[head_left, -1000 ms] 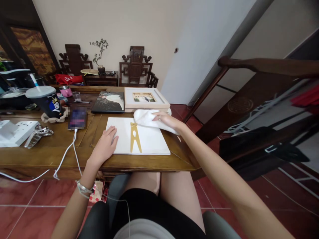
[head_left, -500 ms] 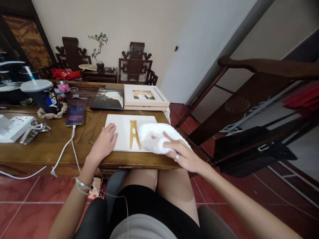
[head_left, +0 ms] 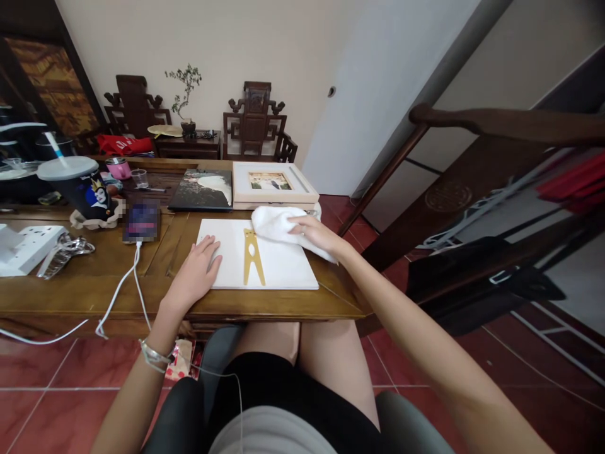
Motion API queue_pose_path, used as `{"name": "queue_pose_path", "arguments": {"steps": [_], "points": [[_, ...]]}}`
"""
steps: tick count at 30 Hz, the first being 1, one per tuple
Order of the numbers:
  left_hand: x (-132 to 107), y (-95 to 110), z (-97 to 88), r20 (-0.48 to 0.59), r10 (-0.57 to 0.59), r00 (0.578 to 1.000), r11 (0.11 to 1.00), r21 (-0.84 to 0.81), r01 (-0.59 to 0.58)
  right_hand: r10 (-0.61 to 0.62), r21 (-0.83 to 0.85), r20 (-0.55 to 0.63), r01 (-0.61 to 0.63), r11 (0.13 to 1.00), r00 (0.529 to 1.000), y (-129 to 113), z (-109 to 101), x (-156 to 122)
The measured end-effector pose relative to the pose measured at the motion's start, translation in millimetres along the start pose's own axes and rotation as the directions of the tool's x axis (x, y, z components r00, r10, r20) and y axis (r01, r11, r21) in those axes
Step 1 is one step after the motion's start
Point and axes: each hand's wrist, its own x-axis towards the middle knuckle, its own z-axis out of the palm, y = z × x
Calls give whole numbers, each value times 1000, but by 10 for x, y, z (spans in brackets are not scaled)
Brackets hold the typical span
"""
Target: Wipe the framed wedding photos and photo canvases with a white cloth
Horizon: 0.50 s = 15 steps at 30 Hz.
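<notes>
A white flat board [head_left: 278,265] lies face down on the wooden table [head_left: 94,284], with a gold stand leg [head_left: 252,257] on its back. My left hand [head_left: 197,272] rests flat and open on the board's left edge. My right hand [head_left: 316,234] presses a white cloth [head_left: 276,224] against the board's far right corner, fingers closed over the cloth.
Behind the board lie a white picture frame [head_left: 271,184] and a dark picture [head_left: 203,189]. To the left are a phone [head_left: 140,221] on a white cable, a lidded cup [head_left: 80,186], a white power strip [head_left: 26,247]. A dark wooden railing [head_left: 496,120] runs on the right.
My right hand swept the cloth from the board's far right corner down to its near right edge and back up to the far corner. The left hand stayed put.
</notes>
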Motion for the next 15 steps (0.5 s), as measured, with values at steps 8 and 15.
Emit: {"name": "queue_pose_path", "arguments": {"steps": [8,15], "points": [[2,-22,13,-12,5,1000,1000,-28,-5,-119,-252,118,146,957,986,-55,94,-81],[-2,31,9,-3,-13,1000,1000,-23,13,-137,-311,225,204,928,965,-311,-15,-1282]]}}
